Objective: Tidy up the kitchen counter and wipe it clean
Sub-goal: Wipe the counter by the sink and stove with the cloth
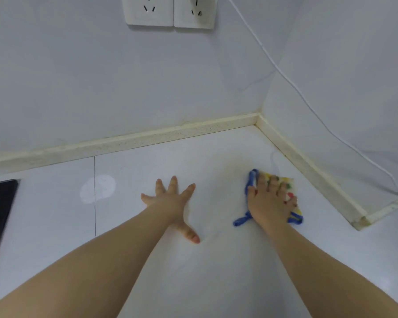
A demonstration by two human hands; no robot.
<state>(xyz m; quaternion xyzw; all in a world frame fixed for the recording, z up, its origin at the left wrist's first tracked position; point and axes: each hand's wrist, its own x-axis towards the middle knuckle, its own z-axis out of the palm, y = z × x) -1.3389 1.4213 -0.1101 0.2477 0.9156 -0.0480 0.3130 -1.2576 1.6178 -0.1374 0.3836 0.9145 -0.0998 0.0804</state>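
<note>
The white kitchen counter [147,267] fills the lower half of the view. My left hand [172,200] lies flat on it with fingers spread, holding nothing. To its right, my right hand [271,200] presses down with straight fingers on a small cloth [253,180]. The cloth is yellowish with coloured dots and a blue border, and most of it is hidden under the hand. It lies close to the counter's back right corner.
A cream upstand [147,137] runs along the back and right walls. A black cooktop edge [0,203] sits at the far left. Two wall sockets [170,12] hang above, and a white cable [308,97] runs down the right wall. A bright reflection [98,189] shows on the counter.
</note>
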